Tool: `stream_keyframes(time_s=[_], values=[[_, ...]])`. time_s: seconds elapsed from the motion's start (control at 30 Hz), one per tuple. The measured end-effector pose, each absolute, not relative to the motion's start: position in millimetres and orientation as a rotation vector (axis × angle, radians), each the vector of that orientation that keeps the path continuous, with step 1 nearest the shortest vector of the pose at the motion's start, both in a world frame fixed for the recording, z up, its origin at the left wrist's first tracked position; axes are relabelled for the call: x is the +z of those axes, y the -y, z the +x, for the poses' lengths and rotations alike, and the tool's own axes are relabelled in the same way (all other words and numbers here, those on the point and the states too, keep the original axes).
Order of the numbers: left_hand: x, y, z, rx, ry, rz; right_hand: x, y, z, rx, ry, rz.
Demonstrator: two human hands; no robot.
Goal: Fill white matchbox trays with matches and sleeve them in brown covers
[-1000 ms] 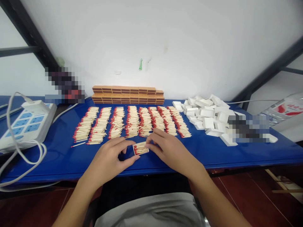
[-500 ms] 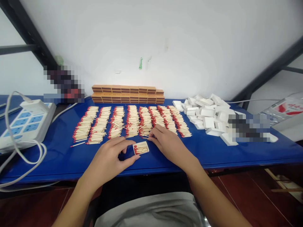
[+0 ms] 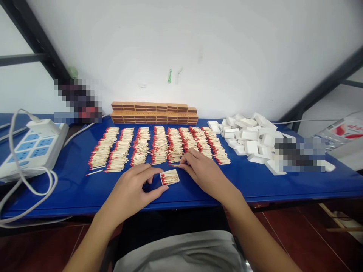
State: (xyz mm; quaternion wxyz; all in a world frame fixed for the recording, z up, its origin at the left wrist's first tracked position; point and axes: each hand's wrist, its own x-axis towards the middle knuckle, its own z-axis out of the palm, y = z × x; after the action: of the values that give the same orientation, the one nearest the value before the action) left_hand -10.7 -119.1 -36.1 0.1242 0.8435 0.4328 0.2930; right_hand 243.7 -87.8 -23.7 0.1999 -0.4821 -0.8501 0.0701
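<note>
A small white matchbox tray (image 3: 169,176) partly filled with red-tipped matches lies on the blue table (image 3: 70,185). My left hand (image 3: 133,190) pinches the tray's left end between thumb and fingers. My right hand (image 3: 202,172) has its fingertips pressed together on matches at the near end of the match rows (image 3: 159,145), just behind the tray. The rows of red-tipped matches run side by side across the middle of the table.
A stack of brown matchbox sleeves (image 3: 154,113) stands against the wall. A heap of white empty trays (image 3: 249,138) lies at the right. A white power strip (image 3: 31,147) with looped cable sits at the left. A plastic bag (image 3: 343,130) is at far right.
My right hand has left the tray and moved back to the near end of the match rows, where its fingers close on matches. The left hand and tray have stayed put.
</note>
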Motion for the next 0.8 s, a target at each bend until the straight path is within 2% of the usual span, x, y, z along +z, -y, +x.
stream_keyframes(time_s=[0.47, 0.8], values=[[-36, 119, -11, 0.859, -1.25, 2.454, -15, 113, 235, 0.18, 2.505, -1.184], [-37, 119, -11, 0.85, -1.253, 2.472, -15, 110, 245, 0.414, 2.413, -1.154]])
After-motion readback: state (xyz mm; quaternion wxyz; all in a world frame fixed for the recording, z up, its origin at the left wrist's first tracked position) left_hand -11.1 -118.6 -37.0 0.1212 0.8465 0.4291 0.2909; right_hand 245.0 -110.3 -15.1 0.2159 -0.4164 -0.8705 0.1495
